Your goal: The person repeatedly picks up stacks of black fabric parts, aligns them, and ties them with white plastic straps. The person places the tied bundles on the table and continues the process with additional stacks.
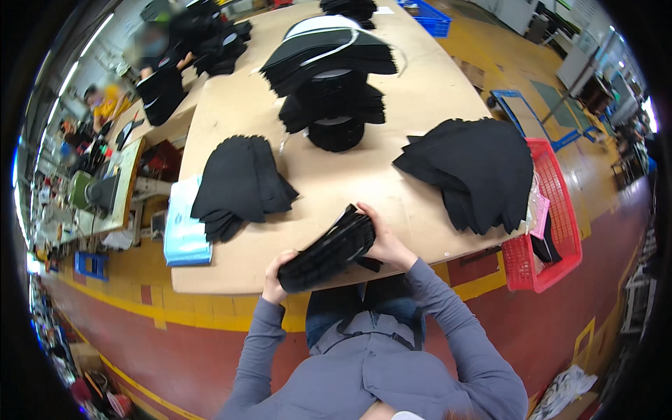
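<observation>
A thick stack of black fabric pieces (325, 253) is held tilted between my two hands at the table's near edge. My left hand (276, 277) grips its lower left end. Around the upper right end wraps my right hand (381, 238), fingers on the far side. On the table to the left lies a fanned pile of black fabric pieces (241, 182). A wider fanned pile of similar black pieces (479, 171) lies to the right. Beyond my hands rises a tall stack of black bundles (332, 91), with a white strap across its top.
Brown board covers the table (350, 182). A blue-and-white packet (185, 227) lies at its left edge. Against the right edge stands a red plastic basket (553, 217), with a blue trolley (542, 119) farther off. Other people work at the far left, near a green sewing machine (84, 192).
</observation>
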The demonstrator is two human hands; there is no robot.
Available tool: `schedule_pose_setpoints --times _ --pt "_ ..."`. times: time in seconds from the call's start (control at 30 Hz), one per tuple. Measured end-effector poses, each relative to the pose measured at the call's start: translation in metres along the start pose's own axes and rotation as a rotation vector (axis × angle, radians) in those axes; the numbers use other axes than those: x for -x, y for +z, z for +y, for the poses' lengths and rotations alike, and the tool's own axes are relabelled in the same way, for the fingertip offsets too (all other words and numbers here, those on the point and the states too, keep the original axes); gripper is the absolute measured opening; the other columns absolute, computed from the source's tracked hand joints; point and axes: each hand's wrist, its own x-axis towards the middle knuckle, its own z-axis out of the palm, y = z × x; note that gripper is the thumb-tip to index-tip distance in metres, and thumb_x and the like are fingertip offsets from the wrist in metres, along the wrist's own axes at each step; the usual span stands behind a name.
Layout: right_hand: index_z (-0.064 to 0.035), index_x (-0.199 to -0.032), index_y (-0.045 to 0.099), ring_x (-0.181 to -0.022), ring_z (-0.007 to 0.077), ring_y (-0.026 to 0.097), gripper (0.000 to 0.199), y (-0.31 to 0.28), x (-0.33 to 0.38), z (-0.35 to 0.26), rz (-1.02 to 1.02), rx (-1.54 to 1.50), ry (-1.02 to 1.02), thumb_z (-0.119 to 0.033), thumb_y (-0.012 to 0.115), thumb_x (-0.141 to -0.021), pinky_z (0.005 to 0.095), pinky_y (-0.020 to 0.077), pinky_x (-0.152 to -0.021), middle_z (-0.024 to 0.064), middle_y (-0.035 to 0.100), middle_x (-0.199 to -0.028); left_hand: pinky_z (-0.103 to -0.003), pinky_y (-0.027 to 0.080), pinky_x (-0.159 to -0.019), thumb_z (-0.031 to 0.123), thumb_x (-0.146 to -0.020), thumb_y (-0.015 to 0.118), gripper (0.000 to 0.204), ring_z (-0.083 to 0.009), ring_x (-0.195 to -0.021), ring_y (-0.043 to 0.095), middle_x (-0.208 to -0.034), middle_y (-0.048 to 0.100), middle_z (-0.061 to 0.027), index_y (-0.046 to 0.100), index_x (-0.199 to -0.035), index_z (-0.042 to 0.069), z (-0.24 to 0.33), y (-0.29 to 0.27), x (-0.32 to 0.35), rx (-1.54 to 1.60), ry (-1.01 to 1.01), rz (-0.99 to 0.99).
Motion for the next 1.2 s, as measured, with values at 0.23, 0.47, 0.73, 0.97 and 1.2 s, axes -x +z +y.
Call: schedule_pose_setpoints --times 0.23,0.47,0.73,0.97,1.2 --pt "-0.0036 -0.131 0.048 -0.089 0.0221 0.065 0.084 0.019 -0.028 -0.012 -0.036 -0.057 -0.057 -0.024 0.092 -0.062 0.0343 0.0501 -0.086 0.0113 0.065 -0.098 -0.035 0.049 -0.095 -0.001 -0.078 0.07 0.048 -0.023 -0.109 0.06 -0.118 0.063 -0.0107 0.056 -0.125 0.001 0.0 -0.021 0.013 0.031 -0.02 0.093" --pt "-0.0027 -0.096 0.064 -0.06 0.0241 0.064 0.063 0.033 -0.011 -0.07 0.088 0.487 -0.801 -0.049 0.087 -0.059 0.0338 0.0483 -0.056 0.008 0.064 -0.074 -0.034 0.048 -0.097 0.016 -0.096 0.052 0.037 -0.0207 -0.11 0.058 -0.118 0.059 -0.0095 0.047 -0.13 0.005 -0.003 0.007 -0.006 0.534 0.035 0.432" --pt "-0.0062 -0.095 0.064 -0.068 0.0285 0.067 0.034 0.017 0.02 0.005 0.36 0.547 -0.599 -0.024 0.078 -0.07 0.0371 0.0519 -0.063 0.0111 0.067 -0.079 -0.034 0.043 -0.099 0.002 -0.081 0.063 0.042 -0.022 -0.113 0.057 -0.12 0.059 -0.0114 0.052 -0.122 0.002 -0.113 0.012 0.025 0.306 -0.222 0.273" --pt "-0.0035 -0.093 0.067 -0.067 0.0298 0.066 0.036 -0.018 0.023 -0.016 0.695 0.585 -0.432 -0.027 0.082 -0.071 0.0368 0.051 -0.062 0.0131 0.067 -0.078 -0.033 0.045 -0.095 0.003 -0.085 0.063 0.042 -0.0254 -0.108 0.06 -0.116 0.061 -0.0137 0.051 -0.126 0.001 -0.039 0.044 -0.021 0.232 -0.033 0.2" --pt "-0.0052 -0.107 0.061 -0.083 0.0373 0.067 0.037 -0.036 0.025 0.031 0.665 0.418 -0.104 -0.02 0.076 -0.076 0.0403 0.0523 -0.069 0.0198 0.066 -0.089 -0.033 0.044 -0.1 0.003 -0.088 0.06 0.045 -0.0267 -0.114 0.059 -0.122 0.062 -0.0159 0.05 -0.132 -0.002 -0.062 0.05 -0.049 -0.124 -0.166 -0.108"
